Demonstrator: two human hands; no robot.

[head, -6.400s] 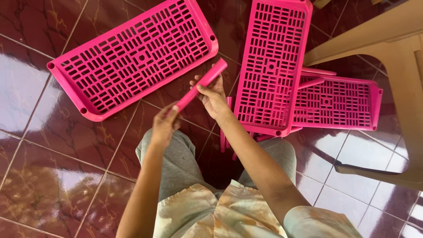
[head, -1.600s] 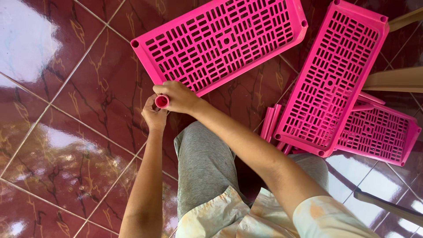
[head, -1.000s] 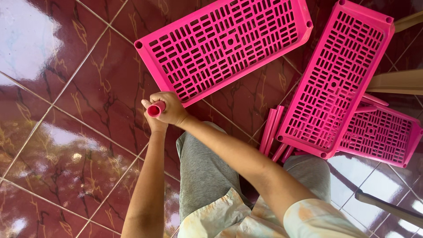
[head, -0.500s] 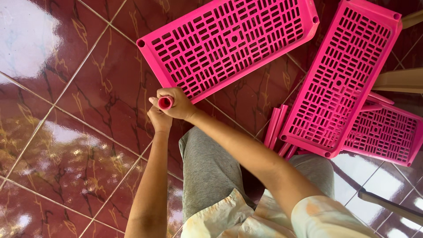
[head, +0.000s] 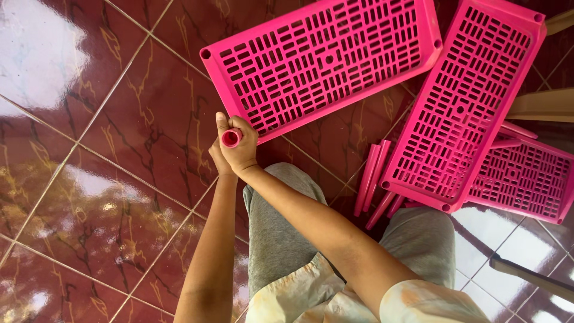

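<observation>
I hold a pink plastic tube [head: 231,138] upright, seen end-on, with both hands wrapped around it. My right hand [head: 242,147] grips it near the top; my left hand [head: 216,160] sits just below and behind, fingers closed on the same tube. The tube stands right at the near corner of a large pink slotted shelf panel [head: 323,60] lying flat on the floor. My knees in grey shorts are below the hands.
A second pink shelf panel [head: 463,107] lies tilted at the right over a third one [head: 526,182]. Loose pink tubes [head: 371,179] lie beside them. A beige chair leg [head: 547,104] is at the far right. The floor is glossy red-brown tile.
Earlier the tube lay slanted in my right hand; now both hands hold it upright by the shelf panel's corner. Over the last second the hands barely shifted.
</observation>
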